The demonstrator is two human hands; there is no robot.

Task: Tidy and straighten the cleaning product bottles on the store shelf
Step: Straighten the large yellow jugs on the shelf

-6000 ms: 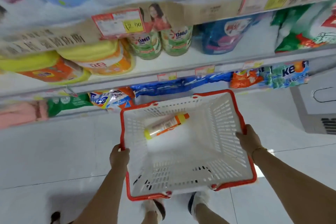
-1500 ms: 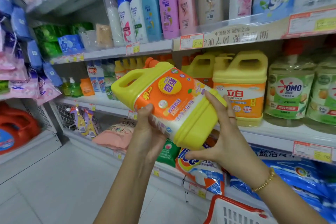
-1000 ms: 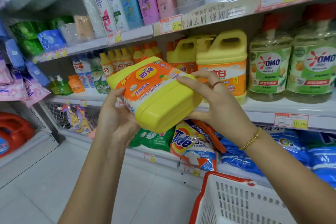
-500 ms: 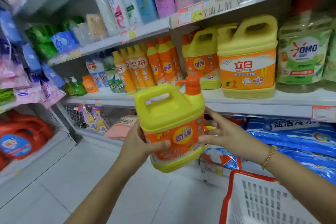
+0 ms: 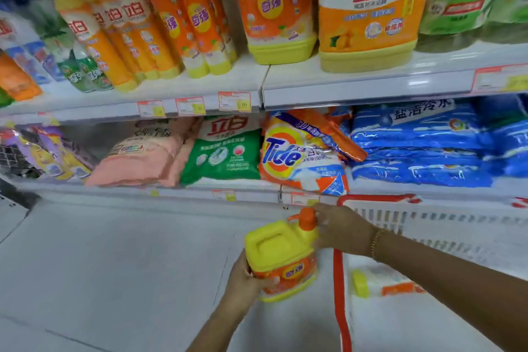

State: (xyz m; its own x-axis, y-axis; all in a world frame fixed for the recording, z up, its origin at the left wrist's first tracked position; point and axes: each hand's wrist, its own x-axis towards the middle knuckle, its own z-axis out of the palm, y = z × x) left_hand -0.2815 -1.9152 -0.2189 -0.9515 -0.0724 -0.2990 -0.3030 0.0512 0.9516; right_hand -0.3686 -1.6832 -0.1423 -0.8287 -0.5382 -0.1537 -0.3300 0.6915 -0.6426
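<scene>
A yellow detergent jug (image 5: 281,251) with an orange label and orange pump top is upright, low above the floor, just left of the red-rimmed white basket (image 5: 340,280). My left hand (image 5: 247,280) grips its lower left side. My right hand (image 5: 340,230) holds it at the pump and right shoulder. On the shelf (image 5: 343,80) above stand matching yellow jugs (image 5: 278,6) and a row of slim orange and yellow bottles (image 5: 160,28).
A small yellow and orange bottle (image 5: 383,284) lies inside the basket. The lower shelf holds a Tide bag (image 5: 303,157), a green bag (image 5: 225,151), pink packs (image 5: 143,157) and blue bags (image 5: 423,146). White tiled floor (image 5: 114,266) spreads to the left.
The jug was tipped on its side at chest height, then turned upright. It has since come down toward the floor beside the basket, and my right hand shifted up to the pump.
</scene>
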